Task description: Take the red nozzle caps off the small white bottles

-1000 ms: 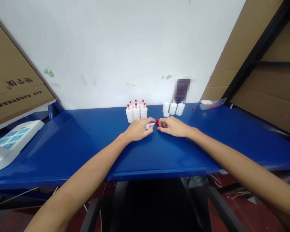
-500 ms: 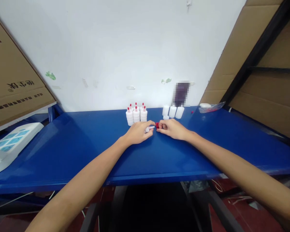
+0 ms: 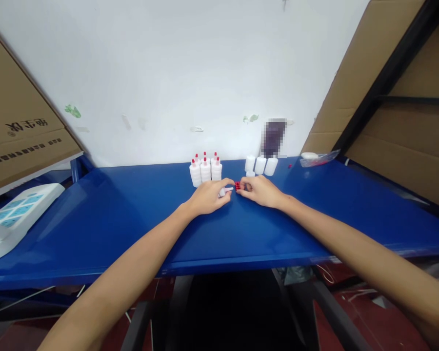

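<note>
My left hand is closed around a white pointed nozzle, its tip uncapped and aimed right; whether a bottle body is attached is hidden by my palm. Small red caps sit bunched on the table between my two hands. The curled fingertips of my right hand press against these caps from the right side. Behind my left hand stand several white squeeze bottles in rows, topped with red tips. Just beyond my right hand are white bottles without nozzles, and a short white piece partly hidden.
The blue table runs along a white wall. One loose red cap and a clear plastic bag lie at the back right. A white device with blue panels sits at the left, near a cardboard box.
The whole view has shifted slightly, so everything sits a little higher in it. Both hands keep nearly the same pose, the nozzle still in my left.
</note>
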Motion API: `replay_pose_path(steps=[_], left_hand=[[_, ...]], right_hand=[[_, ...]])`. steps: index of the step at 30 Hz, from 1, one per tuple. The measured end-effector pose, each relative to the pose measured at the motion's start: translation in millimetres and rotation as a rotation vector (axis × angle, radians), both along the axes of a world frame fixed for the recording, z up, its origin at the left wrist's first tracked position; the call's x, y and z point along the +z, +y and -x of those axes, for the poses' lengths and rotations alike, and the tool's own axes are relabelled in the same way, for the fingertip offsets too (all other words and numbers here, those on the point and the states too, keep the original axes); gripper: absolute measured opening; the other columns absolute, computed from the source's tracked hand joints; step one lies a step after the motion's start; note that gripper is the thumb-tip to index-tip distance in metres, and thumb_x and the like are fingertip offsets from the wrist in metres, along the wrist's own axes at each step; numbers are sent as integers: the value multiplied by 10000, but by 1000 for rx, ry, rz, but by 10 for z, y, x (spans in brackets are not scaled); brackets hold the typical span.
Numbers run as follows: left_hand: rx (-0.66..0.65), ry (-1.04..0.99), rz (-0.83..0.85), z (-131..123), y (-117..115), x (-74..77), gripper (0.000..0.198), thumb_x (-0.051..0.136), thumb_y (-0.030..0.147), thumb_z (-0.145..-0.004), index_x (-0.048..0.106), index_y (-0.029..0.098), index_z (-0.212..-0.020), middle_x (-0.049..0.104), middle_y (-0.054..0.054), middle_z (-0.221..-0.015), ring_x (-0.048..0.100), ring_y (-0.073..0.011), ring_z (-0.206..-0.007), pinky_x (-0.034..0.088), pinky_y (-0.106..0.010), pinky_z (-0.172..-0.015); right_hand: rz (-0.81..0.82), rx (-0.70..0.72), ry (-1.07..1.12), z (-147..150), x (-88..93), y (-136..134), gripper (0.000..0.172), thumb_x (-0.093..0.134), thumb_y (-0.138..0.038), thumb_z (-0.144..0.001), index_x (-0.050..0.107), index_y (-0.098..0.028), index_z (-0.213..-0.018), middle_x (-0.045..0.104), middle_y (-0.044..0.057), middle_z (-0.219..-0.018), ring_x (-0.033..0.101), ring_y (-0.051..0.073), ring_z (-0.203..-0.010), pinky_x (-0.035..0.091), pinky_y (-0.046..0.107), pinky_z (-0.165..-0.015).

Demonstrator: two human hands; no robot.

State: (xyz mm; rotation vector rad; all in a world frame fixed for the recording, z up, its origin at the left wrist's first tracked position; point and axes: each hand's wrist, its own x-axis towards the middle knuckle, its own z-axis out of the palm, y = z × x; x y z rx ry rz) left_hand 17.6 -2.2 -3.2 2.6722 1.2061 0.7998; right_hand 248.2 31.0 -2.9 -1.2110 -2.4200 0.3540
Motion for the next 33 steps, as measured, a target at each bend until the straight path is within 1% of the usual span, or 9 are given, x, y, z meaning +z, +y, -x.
replay_pose_path(steps=[5, 13, 18, 22, 25, 28, 30, 33], left_hand=[[-18, -4, -2, 9, 18, -16, 340, 509, 321, -969, 637, 221, -1267, 764, -51, -1111, 733, -218, -944, 553, -328, -850], [-22, -2, 8, 12, 12, -7, 378, 503, 319, -977, 599, 223, -1329, 753, -61, -1137, 731, -223, -958, 545, -336, -861], [-17, 41, 16, 5, -17, 28, 368, 515, 323, -963, 601, 227, -1307, 758, -53, -1064, 723, -223, -892, 531, -313, -785], [-15, 82, 17, 7, -28, 38, 371, 525, 303, -940, 599, 212, -1292, 757, -55, -1009, 704, -221, -813, 509, -298, -719], [-20, 83, 15, 14, -30, 36, 422, 515, 313, -951, 555, 197, -1354, 752, -69, -998, 697, -221, -797, 504, -300, -714], [-32, 73, 25, 17, -38, 46, 475, 506, 337, -970, 493, 202, -1425, 747, -72, -1018, 698, -223, -819, 503, -302, -720], [-33, 66, 45, 13, -43, 58, 498, 503, 371, -982, 466, 211, -1453, 742, -65, -1009, 696, -219, -812, 501, -299, -713], [-1, 38, 78, 3, -35, 63, 581, 513, 425, -986, 395, 213, -1514, 728, -52, -952, 684, -202, -759, 498, -289, -686]], right_hand=[[10, 31, 59, -5, -11, 18, 146, 628, -328, -880, 596, -211, -798, 593, -24, -642, 505, 134, -582, 321, 264, -602], [40, 92, 110, -7, 58, -15, 233, 625, -369, -877, 551, -209, -725, 558, -28, -610, 491, 127, -564, 342, 268, -610], [45, 171, 177, 55, 108, -159, 242, 601, -416, -908, 583, -205, -791, 546, -43, -575, 476, 121, -533, 337, 265, -586], [43, 232, 193, 107, 106, -236, 246, 551, -416, -962, 600, -200, -857, 560, -44, -585, 477, 119, -531, 335, 270, -593], [27, 269, 197, 109, 88, -239, 287, 488, -431, -1008, 598, -202, -874, 537, -48, -605, 456, 116, -540, 334, 274, -608], [26, 307, 212, 113, 78, -235, 305, 457, -428, -1028, 597, -201, -880, 537, -43, -644, 467, 119, -572, 345, 278, -636], [35, 304, 250, 129, 78, -233, 305, 463, -416, -1021, 600, -197, -860, 547, -36, -666, 481, 122, -594, 351, 280, -648], [51, 218, 353, 138, 99, -197, 308, 481, -402, -989, 581, -196, -783, 525, -34, -642, 467, 129, -597, 345, 281, -631]])
